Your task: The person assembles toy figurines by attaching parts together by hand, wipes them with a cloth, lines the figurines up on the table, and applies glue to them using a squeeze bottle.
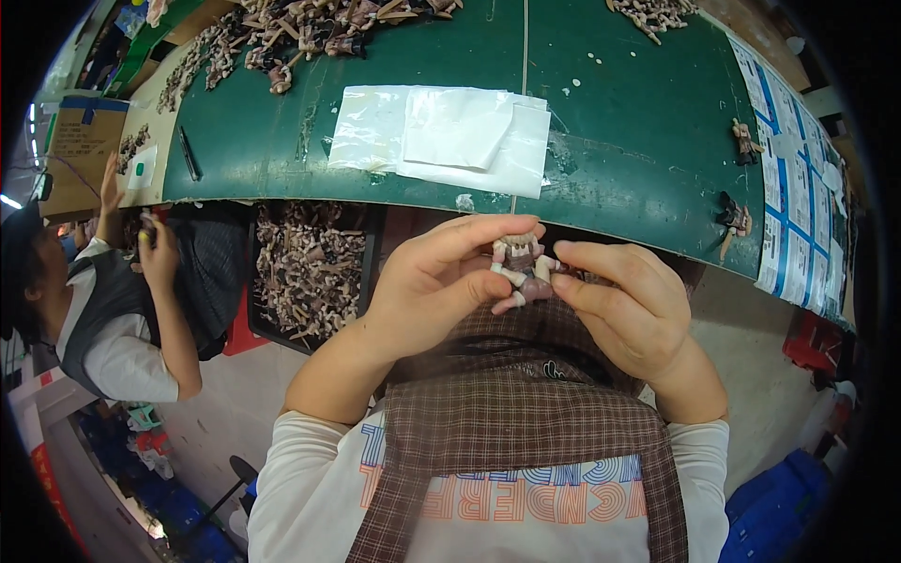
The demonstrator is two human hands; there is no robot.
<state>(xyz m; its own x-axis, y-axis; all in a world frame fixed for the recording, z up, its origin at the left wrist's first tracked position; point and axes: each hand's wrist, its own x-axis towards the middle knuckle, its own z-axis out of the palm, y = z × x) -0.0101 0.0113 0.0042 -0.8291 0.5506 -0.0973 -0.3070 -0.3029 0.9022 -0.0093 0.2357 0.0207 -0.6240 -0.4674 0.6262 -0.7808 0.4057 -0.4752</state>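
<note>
Below the near edge of the green bench [619, 141], over the person's checked apron [507, 413]: one small toy figure [522, 272], pale-limbed with a darker body, held between both hands. Left hand [436, 281]: thumb and forefinger closed on the figure's upper part, the other fingers curled behind it. Right hand [624, 300]: fingertips pinching the figure's right side, thumb underneath (the exact contact point is partly hidden).

On the bench, central: clear plastic bags [441, 136], flat and overlapping, several in a loose stack. Far edge, upper left: heap of brownish toy figure parts [310, 33]; a second, smaller heap [652, 14] at upper right. Right end: printed sheets [793, 178] with blue and white panels, laid in a row; two single figures [746, 141] [732, 220] stand just left of the sheets, one nearer the bench edge than the other. Left end: dark pen [189, 155] lying on the green surface.

Under the bench, left of the hands: black tray [371, 253] filled with more pale figure parts.

Far left: a co-worker [103, 319] in grey vest and white sleeves, with both hands raised near the bench end. Cardboard box [84, 141] behind that person.
</note>
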